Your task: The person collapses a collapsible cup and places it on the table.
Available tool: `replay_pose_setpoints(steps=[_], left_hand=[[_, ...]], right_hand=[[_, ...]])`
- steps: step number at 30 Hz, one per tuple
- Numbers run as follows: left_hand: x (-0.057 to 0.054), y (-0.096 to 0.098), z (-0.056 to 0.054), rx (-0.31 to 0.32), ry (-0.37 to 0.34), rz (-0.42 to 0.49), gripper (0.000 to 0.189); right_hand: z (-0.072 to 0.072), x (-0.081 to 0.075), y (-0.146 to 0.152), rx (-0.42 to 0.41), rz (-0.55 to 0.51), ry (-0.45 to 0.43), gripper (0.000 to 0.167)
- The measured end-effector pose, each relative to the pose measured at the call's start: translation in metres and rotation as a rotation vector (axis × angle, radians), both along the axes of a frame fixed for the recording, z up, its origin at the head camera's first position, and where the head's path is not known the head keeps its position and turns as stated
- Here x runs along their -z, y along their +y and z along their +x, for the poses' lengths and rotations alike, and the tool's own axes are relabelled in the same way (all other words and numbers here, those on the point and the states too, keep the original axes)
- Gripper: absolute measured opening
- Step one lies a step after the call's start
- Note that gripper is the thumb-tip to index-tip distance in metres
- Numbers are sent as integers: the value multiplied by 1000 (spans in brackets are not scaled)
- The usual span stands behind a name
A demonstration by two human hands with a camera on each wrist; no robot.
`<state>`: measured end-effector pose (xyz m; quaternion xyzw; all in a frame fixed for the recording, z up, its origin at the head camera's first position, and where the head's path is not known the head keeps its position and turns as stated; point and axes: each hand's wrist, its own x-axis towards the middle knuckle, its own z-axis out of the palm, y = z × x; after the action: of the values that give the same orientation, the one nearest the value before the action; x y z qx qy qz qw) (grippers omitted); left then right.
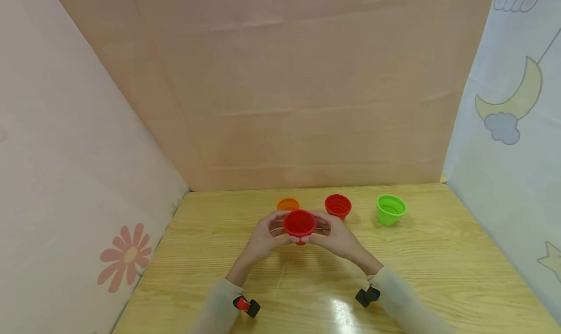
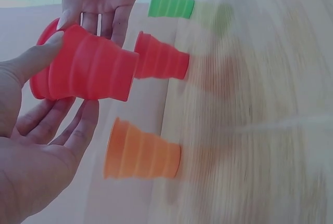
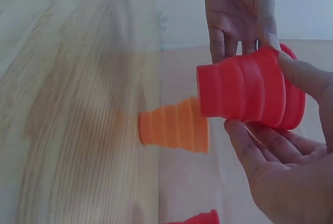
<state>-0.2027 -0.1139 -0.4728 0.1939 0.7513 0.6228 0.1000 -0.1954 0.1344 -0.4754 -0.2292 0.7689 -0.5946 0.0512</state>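
Observation:
Both hands hold one red ribbed cup (image 1: 300,224) between them, upright with its mouth facing up. My left hand (image 1: 265,236) grips its left side, thumb at the front near the rim and fingers behind. From the right, my right hand (image 1: 335,236) grips it the same way, and the two thumb tips nearly meet. In the left wrist view the cup's base hangs above the table. Just behind the hands stands an orange cup (image 2: 143,150), partly covered in the head view. A second red cup (image 1: 338,206) stands behind my right hand.
A green cup (image 1: 391,210) stands upright at the back right of the wooden table (image 1: 210,256). A tan backdrop (image 1: 307,90) rises behind the table, with patterned panels at the left (image 1: 79,154) and right (image 1: 504,178).

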Motion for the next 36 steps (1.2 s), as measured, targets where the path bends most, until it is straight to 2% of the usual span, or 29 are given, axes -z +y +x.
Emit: replay_pose_setpoints(steps=[6, 11, 23, 36], left_hand=[[5, 12, -2, 11, -12, 23, 62], [10, 23, -5, 31, -17, 45, 63], [16, 46, -1, 65, -29, 82, 57], [12, 47, -1, 64, -67, 46, 57]], right_hand=[[3, 2, 11, 9, 8, -4, 58], [5, 5, 21, 55, 25, -14, 58], [15, 14, 43, 102, 1, -16, 62], [15, 14, 45, 97, -14, -26, 65]])
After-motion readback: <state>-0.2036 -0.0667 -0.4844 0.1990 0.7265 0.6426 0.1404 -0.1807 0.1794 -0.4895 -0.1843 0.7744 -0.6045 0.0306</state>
